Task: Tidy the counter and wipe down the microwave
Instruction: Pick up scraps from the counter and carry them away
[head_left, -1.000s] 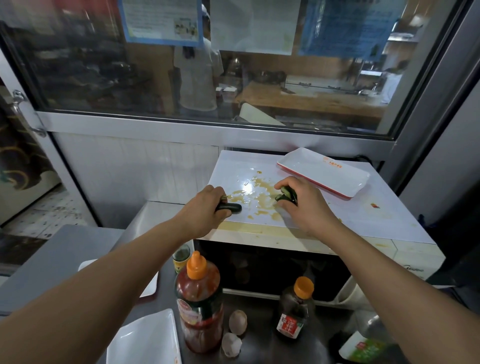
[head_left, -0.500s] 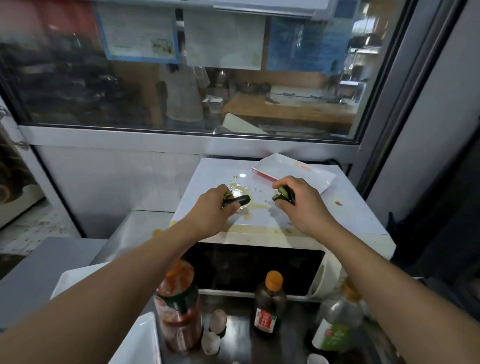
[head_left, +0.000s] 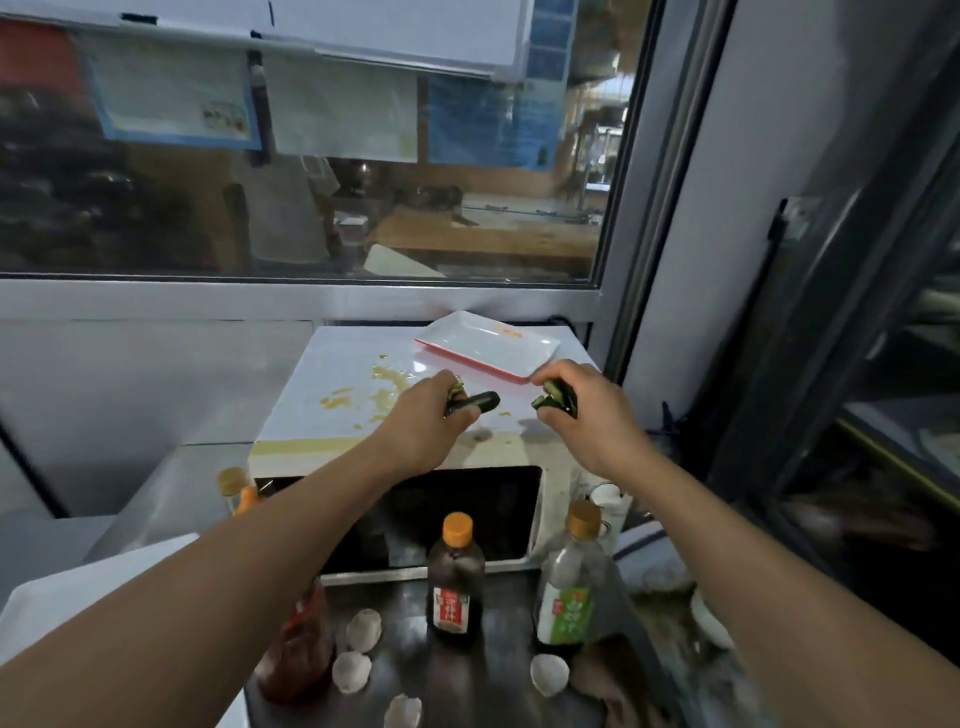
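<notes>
1. White microwave (head_left: 332, 395) top, yellow-smeared: left hand (head_left: 423, 423) grips dark green scrap (head_left: 475, 402), right hand (head_left: 584, 415) pinches green scraps (head_left: 556, 400), hands apart above it.
2. Tray (head_left: 488, 348) at back edge, near window frame.
3. Tabletop (head_left: 498, 670) crowded w/ bottles, eggshells; labels unreadable, blurred.

Glossy white microwave (head_left: 415, 384) top (smeared with yellowish sauce); smooth shiny white tray (head_left: 488, 345) with a red edge; dark reflective metal desk (head_left: 498, 675); clear plastic-looking bottles (head_left: 456, 579); matt, rough eggshells (head_left: 363, 630).
</notes>
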